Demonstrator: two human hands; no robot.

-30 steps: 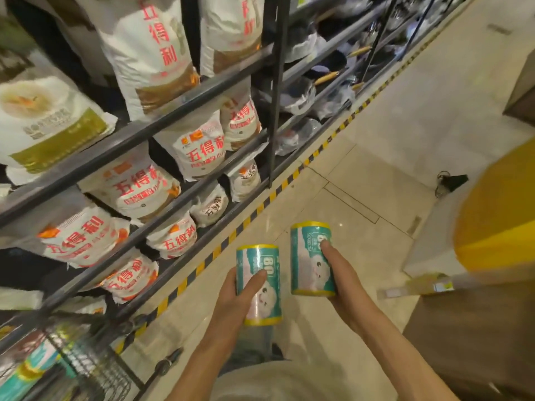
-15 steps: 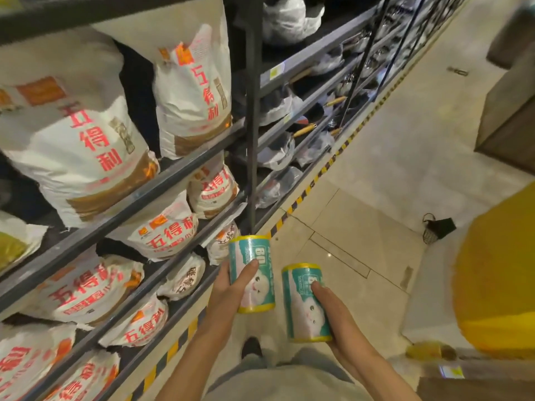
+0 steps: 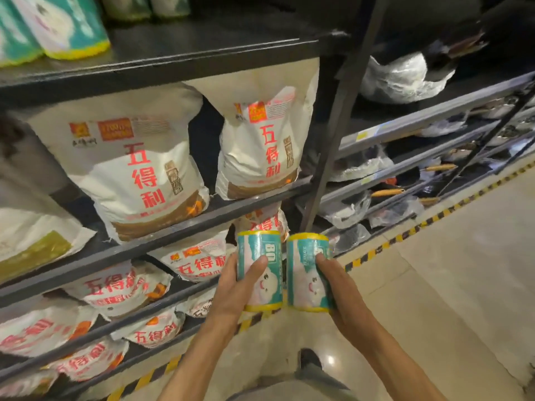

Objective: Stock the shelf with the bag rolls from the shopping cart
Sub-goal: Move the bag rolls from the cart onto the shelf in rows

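Teal-and-yellow bag rolls are sitting upright in my grip — my left hand (image 3: 236,287) is wrapping the left roll (image 3: 259,270), my right hand (image 3: 340,287) is clasping the right roll (image 3: 308,272), side by side and nearly touching. I'm judging the top shelf (image 3: 179,57) as the target: matching rolls (image 3: 62,27) are standing at its left, with bare board beside them. Flour sacks (image 3: 136,175) are filling the tiers below.

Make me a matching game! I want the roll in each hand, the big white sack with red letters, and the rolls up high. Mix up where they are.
1. left-hand roll
2. right-hand roll
3. big white sack
4. shelved rolls

a. top shelf
b. middle shelf
c. held nearer the shelves
d. held nearer the aisle

Pairs: 1-c, 2-d, 3-b, 4-a
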